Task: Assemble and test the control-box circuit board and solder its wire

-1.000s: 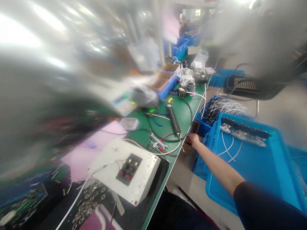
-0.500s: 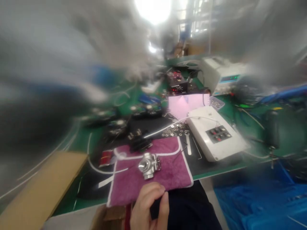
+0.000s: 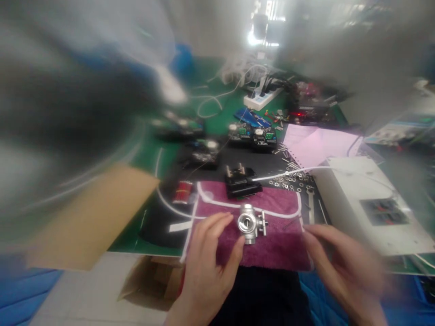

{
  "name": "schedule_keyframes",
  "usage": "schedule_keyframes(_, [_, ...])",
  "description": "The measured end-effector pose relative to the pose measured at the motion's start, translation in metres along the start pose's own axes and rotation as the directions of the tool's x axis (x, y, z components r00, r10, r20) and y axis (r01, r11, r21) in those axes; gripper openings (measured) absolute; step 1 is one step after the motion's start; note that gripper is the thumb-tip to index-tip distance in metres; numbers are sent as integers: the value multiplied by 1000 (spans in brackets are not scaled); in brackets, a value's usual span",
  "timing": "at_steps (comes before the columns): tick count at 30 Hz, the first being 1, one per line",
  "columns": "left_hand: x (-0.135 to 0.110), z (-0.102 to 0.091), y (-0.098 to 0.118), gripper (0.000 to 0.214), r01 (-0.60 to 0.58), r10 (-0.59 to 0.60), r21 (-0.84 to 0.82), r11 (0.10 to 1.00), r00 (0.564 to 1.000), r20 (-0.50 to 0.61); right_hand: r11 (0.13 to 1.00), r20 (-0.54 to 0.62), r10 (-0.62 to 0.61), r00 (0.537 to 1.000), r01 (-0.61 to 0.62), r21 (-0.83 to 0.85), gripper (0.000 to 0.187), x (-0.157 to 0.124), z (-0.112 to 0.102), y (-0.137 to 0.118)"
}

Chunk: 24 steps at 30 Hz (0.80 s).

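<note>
A silver metal valve body (image 3: 248, 222) with a round opening and a small side stem rests on a purple cloth (image 3: 272, 256) with white piping. My left hand (image 3: 210, 258) is just left of the valve, fingers and thumb apart and holding nothing. Its thumb tip comes close to the valve's lower edge; I cannot tell whether they touch. My right hand (image 3: 343, 262) is at the cloth's right edge, blurred, its thumb and forefinger converging there. Whether it grips anything is unclear. Behind the valve, a black device (image 3: 241, 181) with upright pins lies across the cloth's far edge.
A white box with switches (image 3: 360, 199) stands at right, near a wrench (image 3: 311, 203) and scattered nuts (image 3: 285, 183). Pink papers (image 3: 319, 140) and circuit boards (image 3: 265, 136) lie further back. At left are a red bundle (image 3: 182, 192) and a cardboard piece (image 3: 98, 217). A white cable crosses the black mat.
The camera view has swung, so the bench appears further right. My left hand has come up beside the valve with its fingers spread wider. My right hand has come into view.
</note>
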<state>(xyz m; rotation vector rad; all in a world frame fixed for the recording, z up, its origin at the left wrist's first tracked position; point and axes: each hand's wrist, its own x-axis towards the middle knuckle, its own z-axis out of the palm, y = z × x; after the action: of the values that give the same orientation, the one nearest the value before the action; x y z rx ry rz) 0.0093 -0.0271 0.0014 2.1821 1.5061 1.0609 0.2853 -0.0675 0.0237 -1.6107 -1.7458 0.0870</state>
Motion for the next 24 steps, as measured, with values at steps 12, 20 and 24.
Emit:
schedule_keyframes(12, [40,20,16,49,-284,284,-43,958,917,279,877,289,289,913,-373,302,12,13,37,13])
schedule_keyframes(20, [45,26,8,45,-347,342,-36,937,894,290,823,299,330,895,-428,374,13,14,36,10])
schedule_keyframes(24, [30,21,6,53,-132,154,-250,959,986,71,824,318,322,892,-429,369,12,12,36,13])
